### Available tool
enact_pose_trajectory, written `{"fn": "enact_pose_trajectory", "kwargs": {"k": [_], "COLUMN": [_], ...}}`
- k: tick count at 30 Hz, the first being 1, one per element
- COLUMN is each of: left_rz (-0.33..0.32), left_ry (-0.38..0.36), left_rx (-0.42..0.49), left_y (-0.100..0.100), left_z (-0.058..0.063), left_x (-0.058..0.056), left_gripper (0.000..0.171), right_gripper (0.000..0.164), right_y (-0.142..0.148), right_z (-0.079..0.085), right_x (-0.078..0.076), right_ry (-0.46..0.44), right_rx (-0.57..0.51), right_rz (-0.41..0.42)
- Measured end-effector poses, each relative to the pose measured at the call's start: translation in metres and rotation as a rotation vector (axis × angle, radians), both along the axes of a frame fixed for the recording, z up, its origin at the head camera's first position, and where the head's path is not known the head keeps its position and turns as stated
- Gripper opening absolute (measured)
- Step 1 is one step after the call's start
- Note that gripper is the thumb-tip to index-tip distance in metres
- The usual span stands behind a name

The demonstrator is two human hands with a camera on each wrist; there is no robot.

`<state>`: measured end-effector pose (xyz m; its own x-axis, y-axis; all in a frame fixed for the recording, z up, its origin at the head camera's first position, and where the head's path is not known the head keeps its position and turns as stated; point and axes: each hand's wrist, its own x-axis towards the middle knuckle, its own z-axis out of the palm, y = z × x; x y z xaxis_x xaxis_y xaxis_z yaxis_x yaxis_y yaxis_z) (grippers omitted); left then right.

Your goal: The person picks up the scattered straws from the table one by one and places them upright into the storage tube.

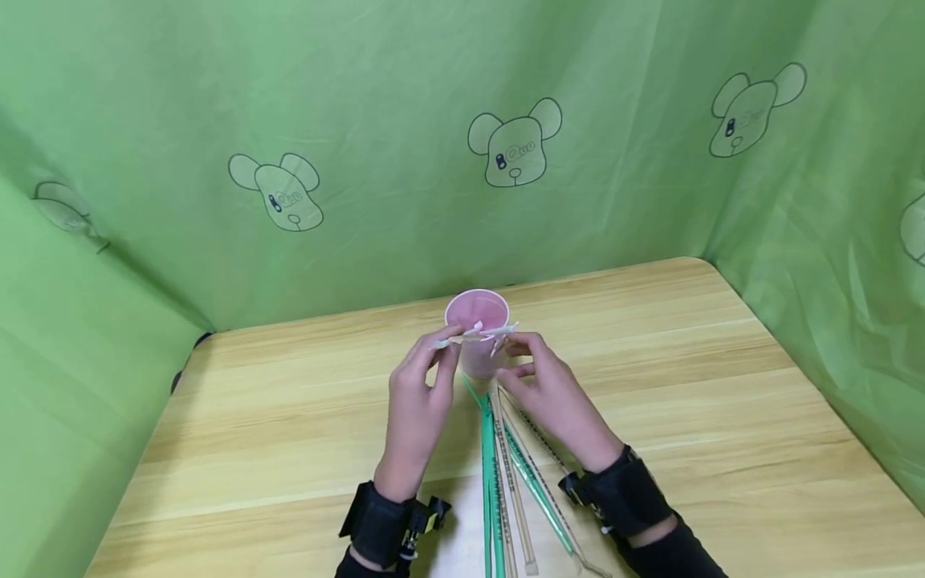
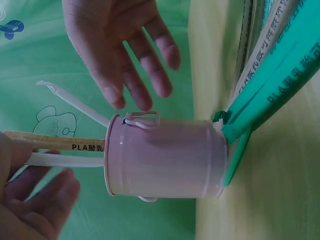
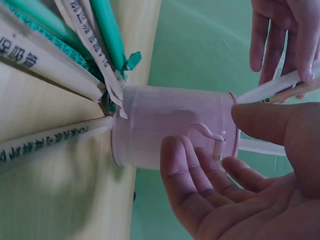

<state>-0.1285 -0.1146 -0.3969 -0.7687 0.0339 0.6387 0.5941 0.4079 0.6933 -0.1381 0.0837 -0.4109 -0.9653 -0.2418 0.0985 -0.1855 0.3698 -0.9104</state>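
Observation:
A pale pink metal bucket (image 2: 165, 160) with small side handles stands upright on the table. Wrapped straws stick out of its mouth: a white one (image 2: 75, 160) beside a brown paper one (image 2: 60, 144), and another white one (image 2: 80, 106) leaning apart. My left hand (image 1: 419, 397) pinches the upright white straw and the brown straw above the rim between thumb and fingers. On the bucket's other side, my right hand (image 1: 552, 393) has its fingers loosely spread and holds nothing. Its fingertips (image 3: 175, 155) overlap the side handle (image 3: 207, 135) in the right wrist view.
Several green-wrapped straws (image 1: 488, 474) and brown paper-wrapped straws (image 1: 516, 498) lie on the wooden table (image 1: 289, 449), fanning from the bucket's base toward me. A green curtain (image 1: 390, 160) printed with bear heads encloses the table's back and sides.

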Motion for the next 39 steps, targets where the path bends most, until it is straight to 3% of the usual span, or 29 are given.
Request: {"fn": "enact_pose_trajectory", "kwargs": {"k": [5,12,16,20,27,35,39], "left_rz": [0.007,0.054,0.06,0.086,0.134,0.121,0.103], "left_ry": [-0.087,-0.135,-0.142,-0.154,-0.117,-0.286,-0.323], "left_rx": [-0.061,-0.057,-0.016,0.017,0.002,-0.026,-0.035], "left_y": [0.001,-0.004,-0.013,-0.023,-0.027,-0.024,-0.022], "left_z": [0.0,0.007,0.011,0.017,0.019,0.012,0.012], "left_x": [0.002,0.003,0.002,0.001,0.001,0.001,0.002], "left_gripper": [0.039,0.056,0.052,0.049,0.031,0.017,0.016], "right_gripper": [0.057,0.059,0.062,0.053,0.047,0.041,0.032], "right_y": [-0.006,-0.011,-0.013,-0.015,-0.021,-0.017,-0.012], "right_z": [-0.007,-0.023,-0.033,-0.036,-0.038,-0.038,-0.037], "right_x": [-0.001,0.003,0.004,0.003,0.001,-0.001,-0.004], "right_ry": [-0.057,-0.025,-0.043,-0.031,-0.031,-0.046,-0.03], "right_rx": [0.045,0.275,0.299,0.305,0.309,0.264,0.233], "right_rz": [-0.004,-0.045,-0.019,-0.004,-0.012,-0.03,-0.018]}}
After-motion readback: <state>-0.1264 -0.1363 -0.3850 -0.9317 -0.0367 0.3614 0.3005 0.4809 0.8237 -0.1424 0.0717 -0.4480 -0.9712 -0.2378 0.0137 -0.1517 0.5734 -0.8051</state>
